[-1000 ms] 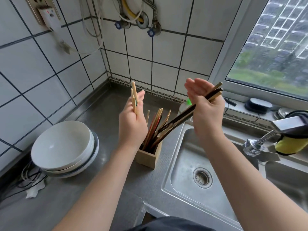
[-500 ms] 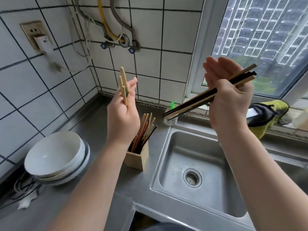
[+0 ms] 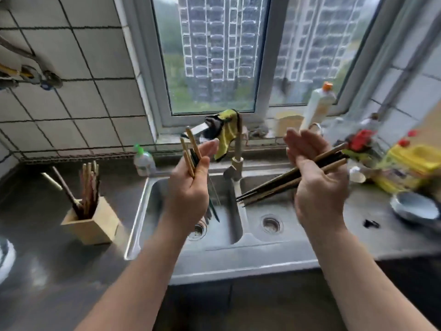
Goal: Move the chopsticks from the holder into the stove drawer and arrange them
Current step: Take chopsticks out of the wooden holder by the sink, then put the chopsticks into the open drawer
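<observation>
Chopsticks are split three ways. The left hand curls round a few pale chopsticks, held nearly upright; their tops stand above the fingers and thin dark ends show below the palm, over the left basin of the sink. The right hand clamps a dark bundle on a slant. Its tips point down and left over the divider between the basins, stopping short of the left hand, and its butt ends reach right toward the yellow packaging.

The faucet, draped with a cloth, rises just behind the gap between the hands. The wooden holder stands on the counter left of the sink rim, well apart from the left hand, with the remaining chopsticks leaning in it. A bowl sits on the right counter, near the right hand's outer side. Both forearms cross the sink's front edge.
</observation>
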Tool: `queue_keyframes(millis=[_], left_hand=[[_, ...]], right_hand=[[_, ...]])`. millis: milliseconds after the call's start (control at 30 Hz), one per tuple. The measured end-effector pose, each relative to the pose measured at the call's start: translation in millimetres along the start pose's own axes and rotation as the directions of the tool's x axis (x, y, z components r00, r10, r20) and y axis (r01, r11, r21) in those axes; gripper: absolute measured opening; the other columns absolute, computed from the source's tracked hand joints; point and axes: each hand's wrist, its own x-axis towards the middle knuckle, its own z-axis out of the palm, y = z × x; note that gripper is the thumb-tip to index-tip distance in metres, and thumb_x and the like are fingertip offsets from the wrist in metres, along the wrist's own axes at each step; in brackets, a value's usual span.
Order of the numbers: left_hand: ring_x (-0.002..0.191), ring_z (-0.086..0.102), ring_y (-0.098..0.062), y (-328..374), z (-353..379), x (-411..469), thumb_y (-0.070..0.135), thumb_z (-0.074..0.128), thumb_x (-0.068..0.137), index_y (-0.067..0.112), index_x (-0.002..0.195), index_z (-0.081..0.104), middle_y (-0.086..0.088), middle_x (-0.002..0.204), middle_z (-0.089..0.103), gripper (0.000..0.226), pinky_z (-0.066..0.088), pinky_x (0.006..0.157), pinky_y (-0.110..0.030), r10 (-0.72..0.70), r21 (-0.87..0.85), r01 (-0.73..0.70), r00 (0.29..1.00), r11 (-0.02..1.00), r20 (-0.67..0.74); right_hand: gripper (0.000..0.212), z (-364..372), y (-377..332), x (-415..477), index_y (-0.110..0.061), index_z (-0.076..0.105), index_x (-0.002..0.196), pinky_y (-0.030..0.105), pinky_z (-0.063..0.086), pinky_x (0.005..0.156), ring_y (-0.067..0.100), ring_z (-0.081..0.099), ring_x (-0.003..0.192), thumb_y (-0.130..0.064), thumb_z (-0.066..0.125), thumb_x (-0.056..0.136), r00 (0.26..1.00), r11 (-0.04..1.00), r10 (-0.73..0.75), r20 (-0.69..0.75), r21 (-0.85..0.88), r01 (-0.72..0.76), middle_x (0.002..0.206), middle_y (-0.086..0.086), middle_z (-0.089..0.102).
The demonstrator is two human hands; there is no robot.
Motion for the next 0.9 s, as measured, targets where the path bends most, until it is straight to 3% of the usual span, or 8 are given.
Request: queue_keyframes(millis=[167,267,433,533,667,767,900], left_hand=[[0.119,0.060,-0.013,-9,116,-64,0.009,0.045,0.097,0.018,0.122,0.061,0.002,0.122,0.067,0.031,0.044,0.106,-0.035,-0.083,-0.025,0.092,0.965,0.995,0.250],[0.118,0.060,-0.014,-13,182,-102,0.009,0.045,0.098,0.023,0.119,0.062,0.001,0.120,0.068,0.030,0.043,0.106,-0.039,-0.129,-0.034,0.155,0.906,0.987,0.402],[0.119,0.060,-0.009,-15,279,-165,0.009,0.045,0.102,0.028,0.118,0.061,0.005,0.122,0.067,0.031,0.043,0.107,-0.036,-0.184,-0.033,0.271,0.732,0.962,0.656],[0.117,0.059,-0.003,-18,332,-202,0.016,0.046,0.102,0.026,0.120,0.063,0.011,0.121,0.067,0.027,0.046,0.105,-0.035,-0.156,-0.008,0.250,0.628,0.968,0.762],[0.120,0.057,-0.002,-20,396,-250,0.022,0.046,0.103,0.024,0.125,0.064,0.013,0.123,0.066,0.028,0.043,0.106,-0.038,-0.126,0.000,0.259,0.470,0.966,0.874],[0.119,0.057,-0.001,-21,445,-282,0.023,0.046,0.103,0.023,0.125,0.064,0.014,0.122,0.066,0.028,0.044,0.106,-0.035,-0.101,-0.005,0.267,0.381,0.964,0.919],[0.117,0.058,0.000,-21,508,-323,0.022,0.047,0.103,0.020,0.122,0.065,0.014,0.120,0.068,0.026,0.044,0.104,-0.026,-0.072,-0.016,0.277,0.304,0.961,0.950]], right_hand=[[0.038,-134,-54,-38,-0.011,0.061,0.113,0.027,0.049,0.097,0.021,0.064,0.114,0.012,0.039,0.091,0.985,0.985,0.014,-0.174,-0.166,-0.043,0.115,0.008,0.071],[0.041,-205,-80,-66,-0.014,0.062,0.110,0.029,0.049,0.099,0.022,0.064,0.114,0.013,0.039,0.088,0.943,0.974,-0.050,-0.330,-0.226,-0.028,0.113,0.008,0.072],[0.035,-303,-126,-119,-0.028,0.072,0.105,0.031,0.046,0.103,0.016,0.062,0.117,-0.001,0.053,0.092,0.842,0.908,-0.149,-0.519,-0.409,-0.092,0.119,0.004,0.070],[0.025,-345,-154,-153,-0.041,0.072,0.102,0.035,0.044,0.104,0.011,0.061,0.117,-0.019,0.064,0.092,0.745,0.832,-0.221,-0.630,-0.520,-0.193,0.120,-0.005,0.069],[0.035,-393,-186,-193,-0.044,0.075,0.095,0.030,0.041,0.106,0.003,0.059,0.116,-0.011,0.061,0.093,0.620,0.774,-0.286,-0.730,-0.558,-0.299,0.119,-0.013,0.068],[0.034,-430,-210,-214,-0.035,0.076,0.095,0.027,0.040,0.106,0.002,0.059,0.116,-0.007,0.057,0.094,0.530,0.749,-0.339,-0.777,-0.564,-0.348,0.120,-0.010,0.067],[0.028,-484,-236,-237,-0.022,0.073,0.108,0.017,0.039,0.104,-0.003,0.056,0.116,-0.005,0.053,0.097,0.473,0.676,-0.383,-0.793,-0.590,-0.442,0.122,-0.013,0.065]])
